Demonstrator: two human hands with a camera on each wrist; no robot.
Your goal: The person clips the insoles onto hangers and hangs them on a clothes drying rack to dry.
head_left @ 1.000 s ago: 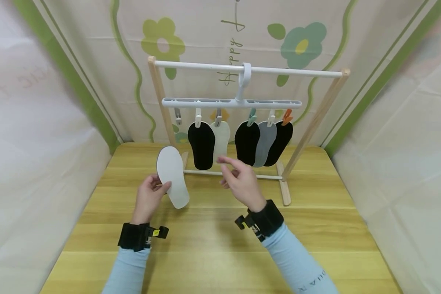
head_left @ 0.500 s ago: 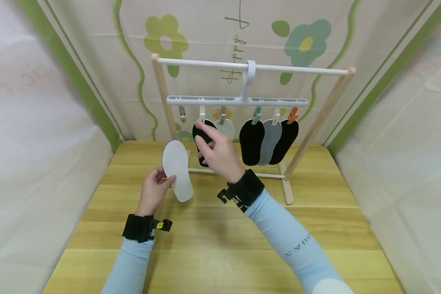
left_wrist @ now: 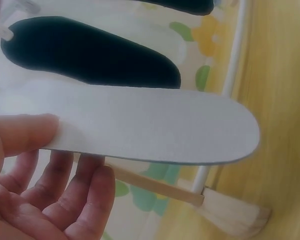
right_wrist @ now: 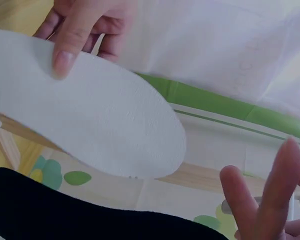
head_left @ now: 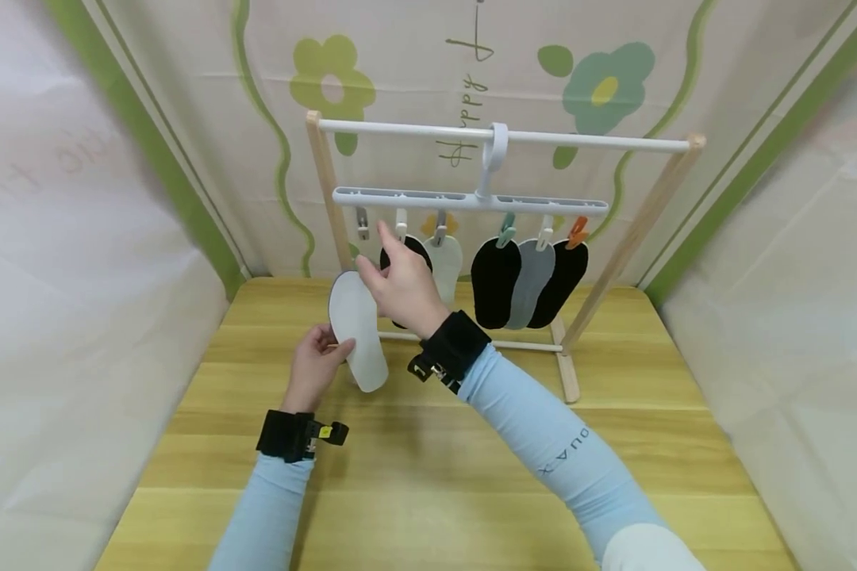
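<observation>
My left hand (head_left: 313, 369) pinches a white insole (head_left: 360, 329) by its edge, thumb on the pale face and fingers behind. The insole stands nearly upright at the rack's left side. My right hand (head_left: 409, 287) is raised beside its top, index finger and thumb spread with nothing between them. Those fingertips lie just below and to the right of a grey clip (head_left: 362, 225) with nothing in it. Behind the right hand a black insole (left_wrist: 95, 55) hangs from a white clip (head_left: 401, 225); in the head view the hand covers much of it.
A white hanger bar (head_left: 414, 200) hooks over the rail (head_left: 414, 131) of a wooden rack. A pale insole (head_left: 446, 266) and several dark or grey insoles, including a black one (head_left: 496, 285), hang to the right. The rack stands on a wood-grain table (head_left: 414, 492).
My right hand has moved left and up, from before the pale insole to near the grey clip. The left hand still holds the white insole, slightly higher and closer to the right hand.
</observation>
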